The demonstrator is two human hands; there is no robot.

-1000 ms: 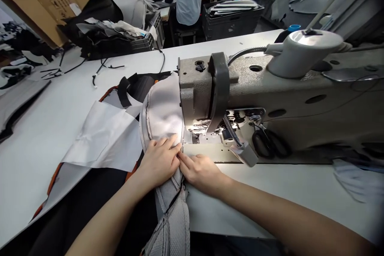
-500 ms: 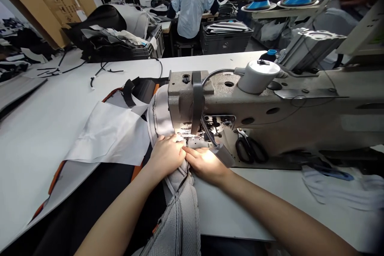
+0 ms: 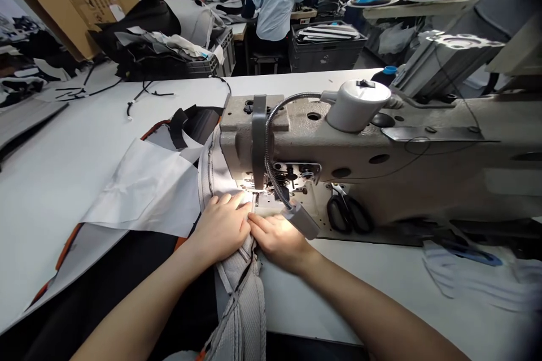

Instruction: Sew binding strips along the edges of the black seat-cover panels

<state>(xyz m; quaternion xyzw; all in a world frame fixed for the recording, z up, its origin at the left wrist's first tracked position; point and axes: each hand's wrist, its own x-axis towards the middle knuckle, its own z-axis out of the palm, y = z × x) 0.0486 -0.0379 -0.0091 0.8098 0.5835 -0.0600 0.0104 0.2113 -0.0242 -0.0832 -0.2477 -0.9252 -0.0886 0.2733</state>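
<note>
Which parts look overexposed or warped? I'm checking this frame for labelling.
Head view: the small lamp on the flexible neck burns out the needle area and the right hand; left hand and grey quilted fabric stay readable; edges bow, right-side cloth blurs.

One sewing machine; beside it, two hands, one pair of scissors, two blue-topped spools above.

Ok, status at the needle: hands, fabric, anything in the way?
Left hand flat on grey fabric panel. Right hand pressing its seam edge beside the needle. Lamp head close above right hand.
</note>
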